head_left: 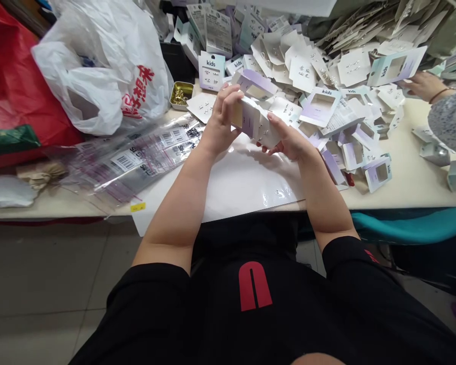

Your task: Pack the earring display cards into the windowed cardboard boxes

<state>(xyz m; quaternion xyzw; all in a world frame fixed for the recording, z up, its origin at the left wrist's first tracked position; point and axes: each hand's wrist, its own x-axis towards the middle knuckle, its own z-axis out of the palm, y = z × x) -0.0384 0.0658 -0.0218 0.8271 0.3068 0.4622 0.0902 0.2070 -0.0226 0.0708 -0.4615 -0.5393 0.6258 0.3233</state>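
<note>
Above the white sheet [251, 177], my left hand [221, 119] grips a small white and purple earring box [248, 117] between thumb and fingers. My right hand [291, 142] is closed on a white earring card [268, 131] with small earrings on its face. The card sits against the box's right side; whether it is partly inside cannot be made out. Just behind them lies a purple box flap [256, 83]. Farther back, a "kids" box [212, 71] with earrings showing stands near a small tin [181, 95] of gold-coloured pieces.
Printed plastic zip bags [137, 157] spread to the left, before a white carrier bag [110, 66] and a red bag [19, 86]. Loose earring cards [304, 71] and folded boxes [319, 106] pile up behind. At right, a co-worker's hand [421, 85] holds a box [395, 67].
</note>
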